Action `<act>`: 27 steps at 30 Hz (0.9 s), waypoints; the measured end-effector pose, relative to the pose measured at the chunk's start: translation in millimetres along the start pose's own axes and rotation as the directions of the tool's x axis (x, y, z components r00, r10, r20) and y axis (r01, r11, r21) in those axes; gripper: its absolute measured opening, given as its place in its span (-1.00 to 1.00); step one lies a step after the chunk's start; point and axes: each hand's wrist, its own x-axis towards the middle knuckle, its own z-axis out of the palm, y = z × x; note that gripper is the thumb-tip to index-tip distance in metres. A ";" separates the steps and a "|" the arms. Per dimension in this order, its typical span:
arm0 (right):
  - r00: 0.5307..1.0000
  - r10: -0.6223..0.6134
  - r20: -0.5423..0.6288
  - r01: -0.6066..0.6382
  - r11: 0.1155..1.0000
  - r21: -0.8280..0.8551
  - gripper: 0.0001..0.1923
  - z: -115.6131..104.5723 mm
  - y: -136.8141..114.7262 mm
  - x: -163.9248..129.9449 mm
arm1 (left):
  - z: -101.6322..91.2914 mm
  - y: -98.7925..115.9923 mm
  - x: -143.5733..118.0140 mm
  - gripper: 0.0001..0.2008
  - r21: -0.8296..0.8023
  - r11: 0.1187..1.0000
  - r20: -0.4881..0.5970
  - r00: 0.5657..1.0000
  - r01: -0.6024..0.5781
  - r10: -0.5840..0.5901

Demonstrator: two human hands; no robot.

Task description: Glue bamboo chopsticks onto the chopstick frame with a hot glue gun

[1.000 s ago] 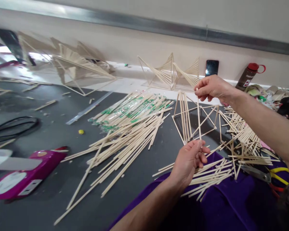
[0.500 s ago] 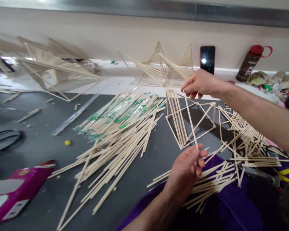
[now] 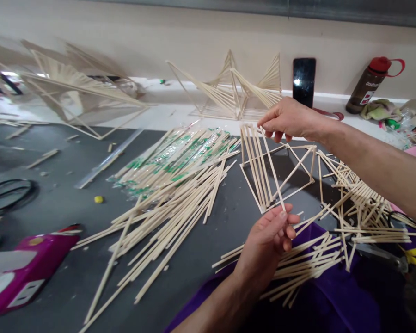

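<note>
Between my two hands is one thin wooden stick (image 3: 272,169), slanting from upper left to lower right. My left hand (image 3: 270,236) pinches its lower end between thumb and fingers. At the stick's top end, my right hand (image 3: 280,121) is closed on it with the fingertips. Behind and beside this stick stands a stick frame (image 3: 294,189) with a row of parallel sticks (image 3: 254,166) on its left side. The held stick is close to the right of that row; whether it touches the frame, I cannot tell.
Loose sticks (image 3: 180,217) and plastic-wrapped sticks (image 3: 180,157) lie left of the frame. More sticks (image 3: 308,263) rest on purple cloth (image 3: 343,296). Finished-looking stick models (image 3: 225,92) stand by the wall, near a phone (image 3: 304,81) and a bottle (image 3: 367,85). A magenta tool (image 3: 31,263) lies at left.
The upper end of the stick, with my right hand, has shifted slightly left toward the row of sticks. My left hand keeps its pinch. The view has tilted a little.
</note>
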 end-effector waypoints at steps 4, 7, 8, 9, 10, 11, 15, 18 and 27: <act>1.000 0.005 -0.001 -0.005 1.000 -0.001 -0.82 0.5 -1.9 -1.2 | 0.3 -0.6 0.4 -0.86 -0.007 1.000 0.011 1.000 0.006 -0.006; 1.000 0.003 0.008 -0.003 1.000 0.013 -0.85 1.1 -4.4 -2.7 | 0.0 -1.0 1.5 -0.86 -0.014 1.000 0.021 1.000 0.000 0.000; 1.000 0.005 0.007 -0.005 1.000 0.022 -0.86 1.4 -5.3 -3.1 | -0.1 -1.0 1.9 -0.86 -0.015 1.000 0.019 1.000 -0.001 0.002; 1.000 0.009 0.002 -0.009 0.999 0.031 -0.87 1.7 -6.2 -3.6 | -0.1 -1.1 2.1 -0.85 -0.015 1.000 0.016 1.000 -0.002 0.003; 1.000 0.012 -0.005 -0.012 0.999 0.042 -0.87 2.0 -7.0 -4.0 | 0.0 -1.1 2.1 -0.85 -0.013 1.000 0.015 1.000 -0.003 0.003; 1.000 0.018 -0.011 -0.017 0.998 0.052 -0.87 2.4 -7.7 -4.4 | 0.2 -1.1 2.0 -0.84 -0.011 1.000 0.015 1.000 -0.004 0.005; 1.000 0.025 -0.014 -0.024 0.996 0.085 -0.82 3.1 -8.1 -4.9 | 1.0 -1.2 0.8 -0.81 -0.006 1.000 0.025 1.000 -0.017 0.017; 1.000 0.016 0.000 -0.016 0.997 0.080 -0.80 3.0 -7.2 -4.5 | 0.7 -1.5 0.5 -0.80 -0.013 1.000 0.038 0.999 -0.019 0.019; 1.000 0.018 0.024 -0.019 0.998 0.064 -0.87 3.8 -5.7 -2.0 | -2.1 -4.1 3.6 -0.84 -0.052 0.998 0.058 0.998 -0.025 0.028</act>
